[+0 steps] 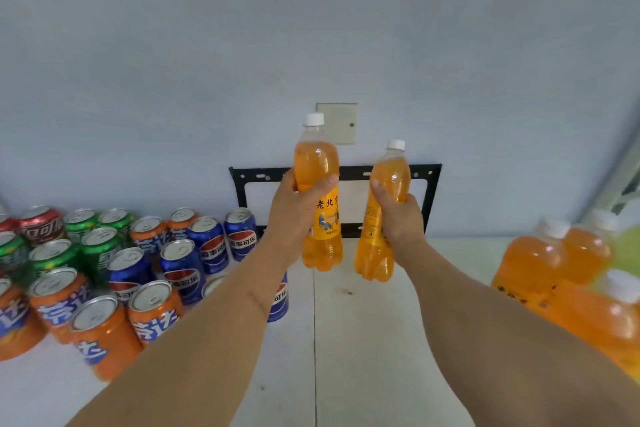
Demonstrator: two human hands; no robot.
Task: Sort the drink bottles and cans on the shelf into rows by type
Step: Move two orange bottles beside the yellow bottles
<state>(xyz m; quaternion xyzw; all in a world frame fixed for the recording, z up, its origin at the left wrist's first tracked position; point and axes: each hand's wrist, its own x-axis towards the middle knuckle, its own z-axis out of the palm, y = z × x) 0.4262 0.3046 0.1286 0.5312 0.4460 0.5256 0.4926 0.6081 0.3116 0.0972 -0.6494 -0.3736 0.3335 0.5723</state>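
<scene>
The left hand (298,204) grasps one orange-soda bottle (320,194), the right hand (398,215) another (381,215), both above the white shelf (346,340). Cans (138,263) crowd left; blurred, seemingly identical bottles (561,274) stand right.

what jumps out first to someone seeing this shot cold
Two orange soda bottles held up mid-frame against the pale wall: the left hand grips one, the right hand the other. A jumble of soda cans crowds the white shelf at left; more orange bottles stand at right.
</scene>
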